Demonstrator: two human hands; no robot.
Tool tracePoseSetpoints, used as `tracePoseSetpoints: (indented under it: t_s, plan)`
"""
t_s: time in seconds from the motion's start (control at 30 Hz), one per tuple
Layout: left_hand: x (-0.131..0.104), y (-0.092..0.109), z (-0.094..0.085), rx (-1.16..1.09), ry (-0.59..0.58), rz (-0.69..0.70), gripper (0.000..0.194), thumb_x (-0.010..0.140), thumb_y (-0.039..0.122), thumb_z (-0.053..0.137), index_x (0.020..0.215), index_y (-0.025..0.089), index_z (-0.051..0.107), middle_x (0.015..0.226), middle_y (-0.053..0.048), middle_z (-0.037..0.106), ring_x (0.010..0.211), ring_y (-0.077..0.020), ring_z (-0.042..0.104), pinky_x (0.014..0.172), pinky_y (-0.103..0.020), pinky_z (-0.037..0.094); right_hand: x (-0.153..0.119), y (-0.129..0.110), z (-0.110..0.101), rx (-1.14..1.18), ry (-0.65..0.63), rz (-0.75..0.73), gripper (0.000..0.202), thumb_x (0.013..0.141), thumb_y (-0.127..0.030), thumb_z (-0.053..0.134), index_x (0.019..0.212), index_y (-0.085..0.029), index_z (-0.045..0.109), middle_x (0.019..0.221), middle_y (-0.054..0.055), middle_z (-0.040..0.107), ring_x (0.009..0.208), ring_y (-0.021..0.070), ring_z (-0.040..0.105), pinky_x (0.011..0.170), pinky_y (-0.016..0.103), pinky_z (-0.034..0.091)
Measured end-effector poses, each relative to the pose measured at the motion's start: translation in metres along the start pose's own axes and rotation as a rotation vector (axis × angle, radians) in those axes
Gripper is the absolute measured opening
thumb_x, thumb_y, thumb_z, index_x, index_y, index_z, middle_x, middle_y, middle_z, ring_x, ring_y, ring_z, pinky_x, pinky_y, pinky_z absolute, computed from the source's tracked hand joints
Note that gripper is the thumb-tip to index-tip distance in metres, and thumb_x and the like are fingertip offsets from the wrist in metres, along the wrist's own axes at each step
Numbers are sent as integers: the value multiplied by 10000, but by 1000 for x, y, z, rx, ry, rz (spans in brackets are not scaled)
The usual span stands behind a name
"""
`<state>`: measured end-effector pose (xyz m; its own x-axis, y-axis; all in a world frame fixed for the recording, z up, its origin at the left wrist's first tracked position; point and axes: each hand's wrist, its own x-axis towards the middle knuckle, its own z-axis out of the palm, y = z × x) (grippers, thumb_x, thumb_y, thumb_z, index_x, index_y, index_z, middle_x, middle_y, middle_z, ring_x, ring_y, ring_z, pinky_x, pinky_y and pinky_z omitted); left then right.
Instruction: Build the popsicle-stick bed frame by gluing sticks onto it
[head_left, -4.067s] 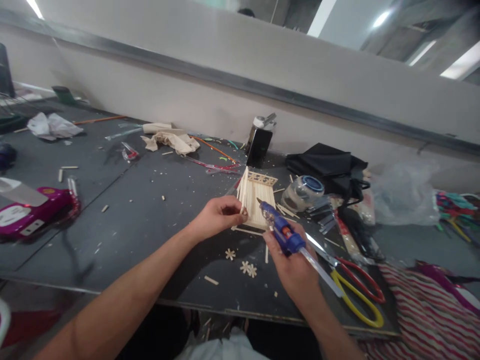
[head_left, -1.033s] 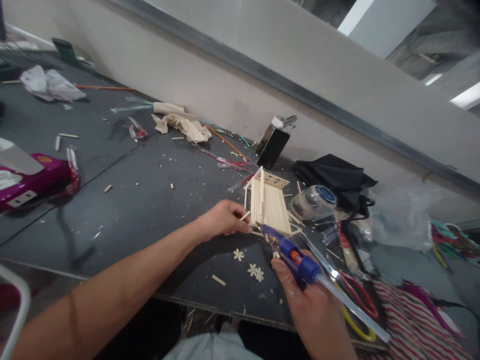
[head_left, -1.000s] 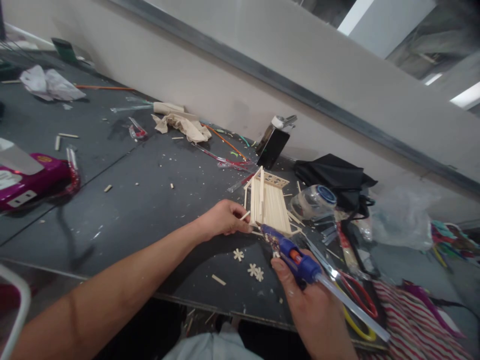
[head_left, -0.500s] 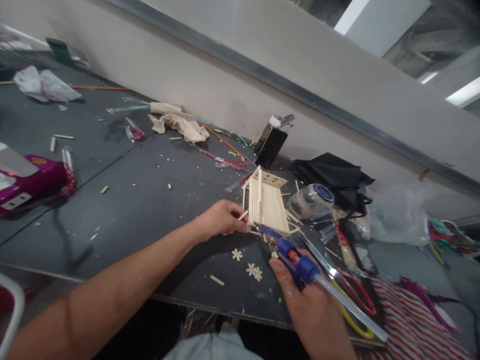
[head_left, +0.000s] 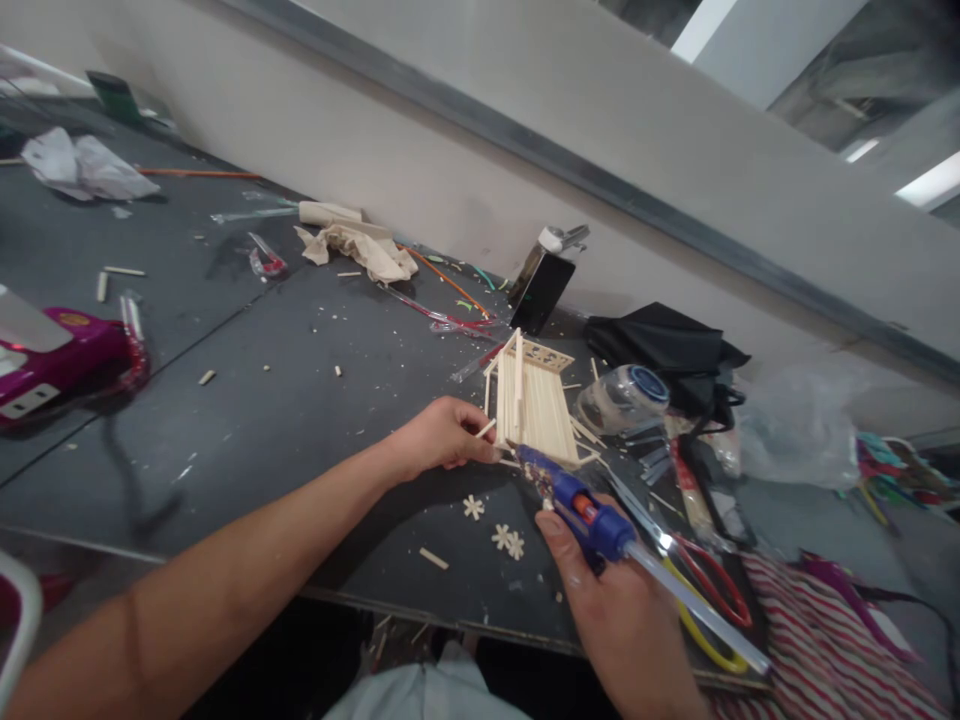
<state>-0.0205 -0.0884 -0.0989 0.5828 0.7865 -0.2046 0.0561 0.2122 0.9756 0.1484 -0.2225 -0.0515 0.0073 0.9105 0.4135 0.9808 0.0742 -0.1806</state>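
My right hand [head_left: 619, 605] is wrapped round a blue glue gun [head_left: 592, 515], a clear glue stick trailing from its back end. The gun's nozzle meets the near left corner of a small model made of thin wooden sticks [head_left: 544, 405]. At that same corner, my left hand [head_left: 454, 435] is closed, with a short stick poking out between thumb and fingers; its fingertips seem to touch the model's edge. In front of the model lie several small star-shaped wooden pieces [head_left: 501, 537] and a loose stick [head_left: 433, 558].
Right of the model are a clear jar with a blue lid [head_left: 626, 398], scissors with red and yellow handles [head_left: 712, 585], a brush [head_left: 690, 490] and a black bag [head_left: 664, 345]. Behind it stands a phone [head_left: 541, 292]. A purple device [head_left: 64, 365] sits far left; crumpled cloth [head_left: 360, 245] lies near the wall.
Both hands, the glue gun and the model hold nearly the same places. The view has shifted very slightly, and the gun's nozzle appears a touch higher against the corner.
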Motion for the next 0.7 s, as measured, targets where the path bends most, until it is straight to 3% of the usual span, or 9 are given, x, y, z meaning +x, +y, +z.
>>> tracePoseSetpoints:
  t_s: [0.47,0.7]
  plan:
    - [0,1,0,-4,3,-9,171,605,245,727,700,147,625,467,64,451,395,-49,374,418,-204,259,-3,3,-6,24,16,24,399,885,-563,429,809,-218,614,690,32,677,594,199,639,515,281,469]
    - [1,0,1,0,17,-17,181,599,255,731,706,149,630,487,64,466,404,-47,374,422,-201,271,-6,-1,0,25,22,13,379,891,-545,431,876,-212,612,763,47,698,666,205,661,576,286,488]
